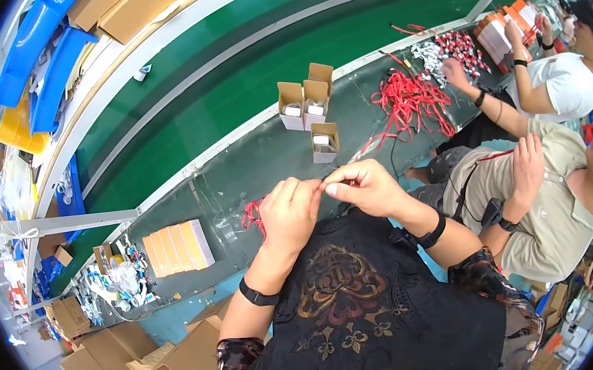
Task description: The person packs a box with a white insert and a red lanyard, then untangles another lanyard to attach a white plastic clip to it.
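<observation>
My left hand (292,210) and my right hand (364,187) meet fingertip to fingertip in front of my chest. Both are closed in a pinch; what sits between the fingers is small, dark and mostly hidden. A loop of red strap (253,216) shows just left of my left hand; whether it hangs from that hand or lies on the table, I cannot tell. Beyond my right hand, a tangled heap of red straps (413,102) lies on the dark table (229,184), with a strand running toward that hand. Open small boxes (324,143) with white items inside stand ahead.
Orange-and-white boxes (178,248) stand in a row at left, beside a clutter of small parts (124,280). A green conveyor belt (215,86) runs behind the table's raised edge. Two people sit at right, one reaching a hand (458,73) toward white and red pieces (451,52). Cartons (185,367) lie lower left.
</observation>
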Available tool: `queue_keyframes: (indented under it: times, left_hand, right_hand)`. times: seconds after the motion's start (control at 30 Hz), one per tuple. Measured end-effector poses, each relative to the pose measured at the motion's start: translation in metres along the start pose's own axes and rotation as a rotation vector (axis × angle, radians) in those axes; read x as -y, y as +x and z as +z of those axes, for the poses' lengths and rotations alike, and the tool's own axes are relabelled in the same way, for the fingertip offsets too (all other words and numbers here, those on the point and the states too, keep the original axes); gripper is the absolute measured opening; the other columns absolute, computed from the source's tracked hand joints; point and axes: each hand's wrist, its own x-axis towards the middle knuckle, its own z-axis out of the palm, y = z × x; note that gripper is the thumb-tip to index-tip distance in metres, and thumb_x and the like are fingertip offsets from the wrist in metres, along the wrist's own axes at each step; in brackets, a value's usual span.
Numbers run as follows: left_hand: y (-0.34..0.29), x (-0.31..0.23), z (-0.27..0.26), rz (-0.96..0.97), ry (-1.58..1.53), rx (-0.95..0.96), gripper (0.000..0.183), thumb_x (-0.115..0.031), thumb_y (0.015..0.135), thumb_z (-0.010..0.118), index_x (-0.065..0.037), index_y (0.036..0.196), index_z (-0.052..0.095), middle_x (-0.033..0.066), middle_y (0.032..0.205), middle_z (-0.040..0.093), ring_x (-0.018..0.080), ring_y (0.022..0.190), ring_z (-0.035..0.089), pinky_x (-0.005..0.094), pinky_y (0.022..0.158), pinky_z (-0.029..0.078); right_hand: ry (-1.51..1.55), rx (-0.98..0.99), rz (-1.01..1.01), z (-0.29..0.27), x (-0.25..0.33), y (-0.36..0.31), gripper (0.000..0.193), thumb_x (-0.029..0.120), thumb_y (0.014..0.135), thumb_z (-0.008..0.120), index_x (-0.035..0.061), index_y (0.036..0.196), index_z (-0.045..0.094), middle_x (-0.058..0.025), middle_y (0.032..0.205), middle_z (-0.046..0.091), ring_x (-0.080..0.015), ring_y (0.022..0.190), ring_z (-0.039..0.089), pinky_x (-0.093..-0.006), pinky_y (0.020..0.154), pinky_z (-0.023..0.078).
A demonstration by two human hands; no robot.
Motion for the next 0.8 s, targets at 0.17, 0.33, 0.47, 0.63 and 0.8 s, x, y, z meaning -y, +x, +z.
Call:
queue_keyframes:
  times: [0.17, 0.33, 0.47, 0.63, 0.8]
  left_hand:
    - [-0.006, 0.009, 0.008, 0.078, 0.09, -0.032, 0.011, -0.01, 0.08, 0.078, -0.008, 0.086, 0.069, 0.0062, 0.074, 0.061, 0.019, 0.064, 0.06, 0.0316, 0.057, 0.049]
    - [-0.012, 0.039, -0.022, -0.765, -1.133, -0.328, 0.007, -0.014, 0.096, 0.066, -0.007, 0.098, 0.065, -0.0051, 0.073, 0.053, 0.0055, 0.061, 0.045, 0.0215, 0.053, 0.037]
    - [0.025, 0.005, -0.093, -0.616, -1.579, -0.294, 0.01, -0.02, 0.101, 0.06, -0.01, 0.103, 0.061, -0.0057, 0.069, 0.039, 0.0054, 0.059, 0.034, 0.0211, 0.052, 0.03]
    - [0.061, -0.042, -0.134, -0.45, -1.836, -0.086, 0.021, -0.031, 0.104, 0.054, -0.013, 0.111, 0.063, -0.0053, 0.074, 0.04, 0.0067, 0.063, 0.035, 0.0227, 0.056, 0.031]
    - [0.09, -0.052, -0.197, -0.148, -1.887, -0.176, 0.021, -0.026, 0.101, 0.06, -0.007, 0.109, 0.065, -0.0038, 0.075, 0.041, 0.0077, 0.063, 0.034, 0.0249, 0.056, 0.028]
  right_hand:
    - [-0.002, 0.273, -0.007, -0.007, -0.003, -0.001, 0.016, 0.013, 0.094, 0.069, -0.0004, 0.102, 0.074, -0.0006, 0.087, 0.071, -0.0043, 0.078, 0.058, -0.0231, 0.068, 0.046]
    - [-0.679, 0.203, 0.121, -0.058, -0.043, 0.006, 0.026, 0.02, 0.09, 0.072, 0.0013, 0.108, 0.072, -0.0085, 0.103, 0.072, -0.0203, 0.095, 0.067, -0.0359, 0.082, 0.052]
    - [-1.239, 0.025, -0.14, -0.042, -0.053, 0.02, 0.065, 0.029, 0.082, 0.077, 0.0028, 0.136, 0.055, -0.018, 0.139, 0.056, -0.0367, 0.128, 0.053, -0.0468, 0.104, 0.044]
    - [-0.507, 0.424, -0.487, 0.029, -0.009, 0.064, 0.103, 0.041, 0.077, 0.082, 0.0044, 0.155, 0.026, -0.0217, 0.155, 0.035, -0.0368, 0.147, 0.029, -0.0455, 0.119, 0.027]
    - [-0.191, 0.803, -0.01, 0.048, 0.005, 0.094, 0.031, 0.029, 0.098, 0.064, 0.0024, 0.114, 0.064, -0.01, 0.102, 0.07, -0.0187, 0.093, 0.067, -0.0323, 0.081, 0.052]
